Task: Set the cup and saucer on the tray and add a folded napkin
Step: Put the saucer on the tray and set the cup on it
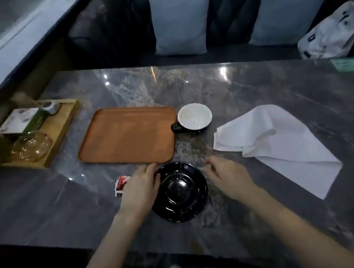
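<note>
My left hand (pixel 140 185) touches black saucer (pixel 180 192) rim at 9 o'clock, fingers loosely open; right hand (pixel 226 176) open beside it at 3. Tray (pixel 126 137) bare at 12, cup (pixel 194 117) at 1, napkin (pixel 282 141) unfolded at 2.

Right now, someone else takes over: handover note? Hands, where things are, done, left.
Left hand: open, fingers at the left rim of the black saucer, no grip closed yet.
Right hand: open, just right of the saucer, apart from it, blurred.
Saucer: on the table, in front of the tray.
Cup: on the table, against the tray's right edge.
Napkin: unfolded, on the table, right side.
Done: nothing on the tray.
Left: saucer, cup, fold and add napkin.
</note>
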`<state>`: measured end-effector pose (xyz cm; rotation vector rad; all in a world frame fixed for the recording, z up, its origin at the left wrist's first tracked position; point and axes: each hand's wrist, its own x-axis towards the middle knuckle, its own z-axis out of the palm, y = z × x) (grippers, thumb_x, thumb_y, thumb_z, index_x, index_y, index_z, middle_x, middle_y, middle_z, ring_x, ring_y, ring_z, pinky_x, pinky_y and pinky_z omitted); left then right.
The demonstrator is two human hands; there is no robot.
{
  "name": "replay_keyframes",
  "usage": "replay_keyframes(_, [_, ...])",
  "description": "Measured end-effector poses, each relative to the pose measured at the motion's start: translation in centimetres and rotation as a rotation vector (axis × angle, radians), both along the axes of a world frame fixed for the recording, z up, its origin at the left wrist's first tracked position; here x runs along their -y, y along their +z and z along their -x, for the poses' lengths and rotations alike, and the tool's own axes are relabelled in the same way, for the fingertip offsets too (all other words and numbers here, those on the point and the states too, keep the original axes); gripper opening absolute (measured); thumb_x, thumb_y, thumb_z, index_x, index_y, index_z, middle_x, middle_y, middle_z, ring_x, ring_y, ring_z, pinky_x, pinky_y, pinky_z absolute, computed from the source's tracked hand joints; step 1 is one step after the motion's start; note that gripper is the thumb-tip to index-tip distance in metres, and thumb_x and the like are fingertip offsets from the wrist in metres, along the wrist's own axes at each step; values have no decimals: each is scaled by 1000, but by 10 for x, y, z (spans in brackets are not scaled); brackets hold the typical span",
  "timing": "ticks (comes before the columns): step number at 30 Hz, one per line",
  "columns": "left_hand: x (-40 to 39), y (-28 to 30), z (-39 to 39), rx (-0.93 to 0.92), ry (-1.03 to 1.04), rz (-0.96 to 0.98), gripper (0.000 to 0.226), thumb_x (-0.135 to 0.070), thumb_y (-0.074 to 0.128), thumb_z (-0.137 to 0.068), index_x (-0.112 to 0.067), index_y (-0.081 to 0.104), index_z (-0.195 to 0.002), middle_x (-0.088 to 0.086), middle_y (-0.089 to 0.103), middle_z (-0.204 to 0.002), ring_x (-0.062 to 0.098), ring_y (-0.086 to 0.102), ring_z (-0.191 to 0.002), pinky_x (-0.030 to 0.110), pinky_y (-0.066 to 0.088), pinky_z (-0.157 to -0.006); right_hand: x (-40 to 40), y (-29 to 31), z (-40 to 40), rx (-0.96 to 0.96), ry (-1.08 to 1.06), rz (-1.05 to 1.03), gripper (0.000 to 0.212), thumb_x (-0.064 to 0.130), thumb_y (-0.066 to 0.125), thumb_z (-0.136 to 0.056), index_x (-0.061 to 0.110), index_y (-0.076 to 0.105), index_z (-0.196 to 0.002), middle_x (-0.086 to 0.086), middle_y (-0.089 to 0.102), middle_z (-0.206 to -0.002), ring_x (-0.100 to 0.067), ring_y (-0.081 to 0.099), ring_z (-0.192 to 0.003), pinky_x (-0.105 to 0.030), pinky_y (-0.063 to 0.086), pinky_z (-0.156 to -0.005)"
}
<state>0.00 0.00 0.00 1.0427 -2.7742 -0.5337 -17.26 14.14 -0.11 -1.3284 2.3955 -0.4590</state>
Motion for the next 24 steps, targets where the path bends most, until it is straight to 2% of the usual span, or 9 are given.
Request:
replay_keyframes(2, [-5, -16, -7, -35, 24, -21, 32, -19, 47, -88, -5, 55, -117, 17, 63, -109, 36, 61, -100, 43, 53, -83, 0, -11, -9, -8, -29, 22, 32, 36, 41, -95, 14, 48, -117, -10, 59, -114, -28, 55, -106, -36, 44, -76])
replay_keyframes(4, [-14, -32, -16, 33, 35, -2, 48, -29, 39, -88, -3, 47, -127, 20, 57, -125, 36, 56, -114, 44, 49, -94, -3, -23, -22, 15, -46, 23, 41, 35, 41, -95, 13, 41, -130, -11, 52, -129, -28, 48, -118, -37, 41, -91])
replay_keyframes(7, [-23, -52, -25, 78, 44, 53, 63, -40, 28, -88, -4, 31, -140, 15, 38, -146, 30, 34, -136, 43, 33, -108, -5, -42, -34, -39, -30, -14, 58, 40, 38, -96, 8, 26, -142, -12, 34, -148, -27, 32, -135, -38, 28, -110])
replay_keyframes(9, [-28, -58, -31, 116, 51, 64, 65, -41, 25, -88, -3, 29, -140, 14, 36, -147, 28, 31, -137, 44, 32, -109, -8, -52, -39, -44, -15, -34, 64, 43, 36, -95, 6, 19, -145, -13, 28, -151, -28, 25, -139, -39, 22, -114])
replay_keyframes(13, [-33, -61, -34, 110, 137, -61, 65, -40, 25, -86, 0, 35, -136, 18, 53, -132, 35, 52, -119, 45, 46, -94, -10, -57, -45, 10, -6, 9, 66, 33, 47, -93, 5, 17, -145, -15, 39, -141, -29, 35, -129, -37, 30, -109])
replay_keyframes(15, [-37, -58, -32, 79, 177, -131, 62, -37, 29, -87, 1, 33, -137, 19, 56, -123, 35, 53, -109, 44, 48, -88, -10, -53, -45, 114, -29, 34, 66, 28, 50, -93, 10, 15, -146, -12, 39, -137, -25, 36, -127, -34, 35, -104])
replay_keyframes(19, [-40, -49, -27, -100, 296, -371, 56, -11, 48, -91, -7, 25, -142, 16, 46, -132, 29, 48, -119, 36, 41, -96, -5, -48, -43, 379, -112, 96, 65, 15, 58, -88, 18, 23, -143, -7, 40, -135, -20, 43, -123, -26, 34, -97])
replay_keyframes(22, [-36, -40, -19, -135, 413, -491, 49, 1, 53, -85, -4, 39, -131, 17, 59, -122, 31, 54, -114, 28, 40, -90, -1, -47, -39, 493, -180, 123, 57, 6, 61, -83, 15, 37, -134, -6, 49, -130, -18, 45, -122, -20, 31, -95])
replay_keyframes(24, [-28, -38, -16, -99, 460, -560, 43, 3, 55, -82, -1, 45, -124, 20, 63, -115, 34, 57, -108, 30, 42, -86, 3, -44, -36, 529, -220, 106, 49, 2, 60, -81, 13, 45, -127, -7, 56, -123, -18, 51, -115, -20, 34, -89])
